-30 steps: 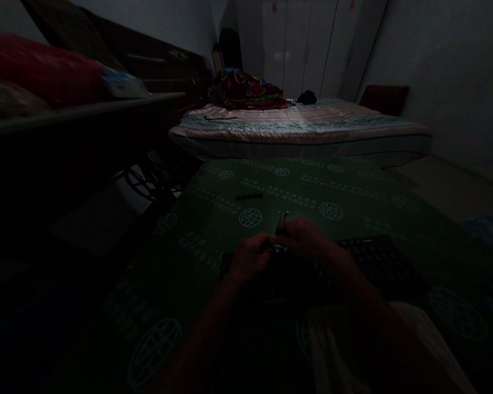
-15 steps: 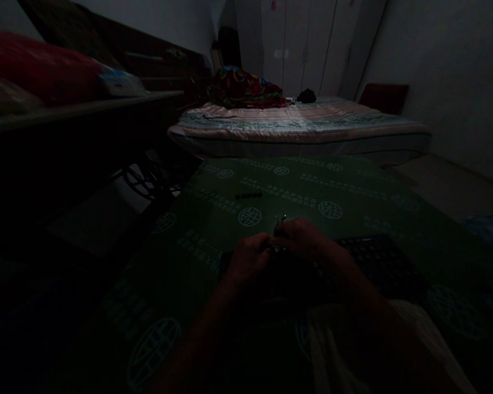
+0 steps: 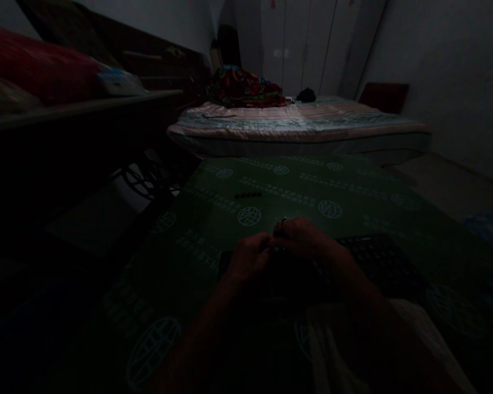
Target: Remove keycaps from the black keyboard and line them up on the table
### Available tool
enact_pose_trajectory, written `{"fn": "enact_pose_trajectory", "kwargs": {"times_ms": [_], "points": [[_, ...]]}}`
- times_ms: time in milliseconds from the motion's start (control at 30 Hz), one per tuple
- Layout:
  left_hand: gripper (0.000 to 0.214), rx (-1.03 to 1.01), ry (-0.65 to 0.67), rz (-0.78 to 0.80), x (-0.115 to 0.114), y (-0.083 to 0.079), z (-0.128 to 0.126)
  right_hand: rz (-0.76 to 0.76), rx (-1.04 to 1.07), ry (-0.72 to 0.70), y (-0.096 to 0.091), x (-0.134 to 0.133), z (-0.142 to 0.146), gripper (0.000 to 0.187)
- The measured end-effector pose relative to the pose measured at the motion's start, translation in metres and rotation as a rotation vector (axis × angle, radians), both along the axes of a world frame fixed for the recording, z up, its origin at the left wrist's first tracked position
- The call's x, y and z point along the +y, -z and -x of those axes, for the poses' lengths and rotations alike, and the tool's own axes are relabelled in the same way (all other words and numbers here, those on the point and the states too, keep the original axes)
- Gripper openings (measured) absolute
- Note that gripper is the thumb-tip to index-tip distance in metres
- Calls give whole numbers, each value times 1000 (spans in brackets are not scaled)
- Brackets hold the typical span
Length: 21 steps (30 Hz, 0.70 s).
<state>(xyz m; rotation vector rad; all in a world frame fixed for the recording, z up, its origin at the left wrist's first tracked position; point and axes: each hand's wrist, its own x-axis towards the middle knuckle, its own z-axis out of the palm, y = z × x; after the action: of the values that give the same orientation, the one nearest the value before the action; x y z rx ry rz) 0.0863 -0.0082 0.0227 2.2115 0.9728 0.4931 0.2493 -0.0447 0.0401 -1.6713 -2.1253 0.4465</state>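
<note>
1 keyboard [image 3: 382,260], on 1 green table [image 3: 205,230]. Over keyboard: 2 hands, 1 left hand [image 3: 250,254] and 1 right hand [image 3: 303,239]. At its far edge: 2 thin prongs [image 3: 285,219]. Beyond it: 5 small black pieces [image 3: 248,195], then 1 bed [image 3: 312,123], 1 patterned blanket [image 3: 246,90]. Far left of it: 1 red bag [image 3: 41,68].

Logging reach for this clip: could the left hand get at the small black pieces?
Probably yes: the small black pieces lie beyond the left hand on the green tabletop, with nothing visible standing between.
</note>
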Motion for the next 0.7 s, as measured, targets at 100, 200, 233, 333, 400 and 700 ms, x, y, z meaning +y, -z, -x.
{"fn": "enact_pose_trajectory", "kwargs": {"times_ms": [100, 200, 233, 333, 400, 700], "points": [[13, 9, -1, -3, 0, 1, 0, 16, 8, 3, -1, -1, 0, 20], [12, 14, 3, -15, 0, 0, -1, 22, -10, 7, -2, -1, 0, 21], [12, 14, 6, -17, 0, -1, -1, 19, -17, 7, -2, -1, 0, 22], [12, 29, -1, -19, -1, -3, -1, 14, -24, 4, -2, -1, 1, 23], [13, 38, -9, -18, 0, -3, -1, 17, -16, 4, -2, 0, 1, 22], [12, 21, 9, -33, 2, 0, 1, -2, 1, 3, 2, 1, 1, 22]]}}
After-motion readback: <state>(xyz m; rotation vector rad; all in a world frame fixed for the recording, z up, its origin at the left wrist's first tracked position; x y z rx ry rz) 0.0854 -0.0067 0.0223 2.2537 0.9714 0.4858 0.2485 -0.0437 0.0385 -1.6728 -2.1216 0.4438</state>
